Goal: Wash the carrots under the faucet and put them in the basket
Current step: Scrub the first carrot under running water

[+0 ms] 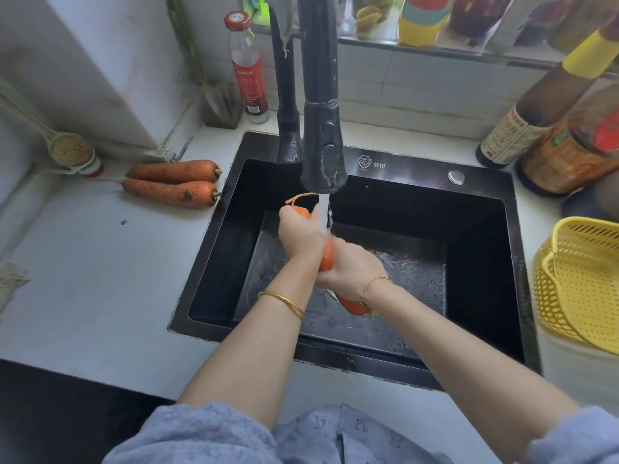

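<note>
Over the black sink (479, 249), both hands grip one orange carrot (326, 257) under the running water of the dark faucet (323, 152). My left hand (301, 234) closes around the carrot's thin tip end, whose root tail curls up beside the spout. My right hand (351, 269) wraps the thick part, and the carrot's stem end shows below my right wrist. Two dirty carrots (170, 184) lie side by side on the white counter left of the sink. A yellow perforated basket (582, 279) stands on the counter at the right edge.
A red-capped bottle (248, 65) stands behind the sink at the left. Sauce bottles (542, 122) crowd the back right corner. A ladle (67, 149) leans at the far left wall. More jars line the window sill (418, 45) above.
</note>
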`<action>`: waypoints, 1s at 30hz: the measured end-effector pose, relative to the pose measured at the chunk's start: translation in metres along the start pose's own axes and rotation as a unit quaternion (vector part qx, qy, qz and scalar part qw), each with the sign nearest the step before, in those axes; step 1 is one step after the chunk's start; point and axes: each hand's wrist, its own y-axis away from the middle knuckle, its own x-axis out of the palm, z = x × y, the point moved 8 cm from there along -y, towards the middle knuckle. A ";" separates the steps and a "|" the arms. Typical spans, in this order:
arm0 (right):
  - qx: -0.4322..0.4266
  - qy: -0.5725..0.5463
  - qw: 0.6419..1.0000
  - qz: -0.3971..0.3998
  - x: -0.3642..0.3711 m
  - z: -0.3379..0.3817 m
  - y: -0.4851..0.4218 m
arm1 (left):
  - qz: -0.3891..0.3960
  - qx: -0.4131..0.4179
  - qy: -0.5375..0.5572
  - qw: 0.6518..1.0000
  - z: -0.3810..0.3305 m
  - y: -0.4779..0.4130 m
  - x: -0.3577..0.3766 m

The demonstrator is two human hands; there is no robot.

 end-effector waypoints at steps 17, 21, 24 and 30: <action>0.034 -0.134 0.990 0.028 0.000 -0.017 -0.001 | 0.259 -0.072 0.169 0.948 0.010 0.020 0.020; 0.045 -0.038 0.998 0.004 -0.001 -0.015 0.002 | 0.252 -0.021 0.091 0.963 0.015 0.023 0.013; 0.047 0.024 0.998 -0.038 -0.001 -0.009 0.003 | 0.176 -0.009 0.097 0.979 0.011 0.023 0.007; 0.042 0.043 0.998 -0.035 0.001 -0.002 0.006 | 0.119 -0.007 0.114 0.986 0.015 0.012 -0.008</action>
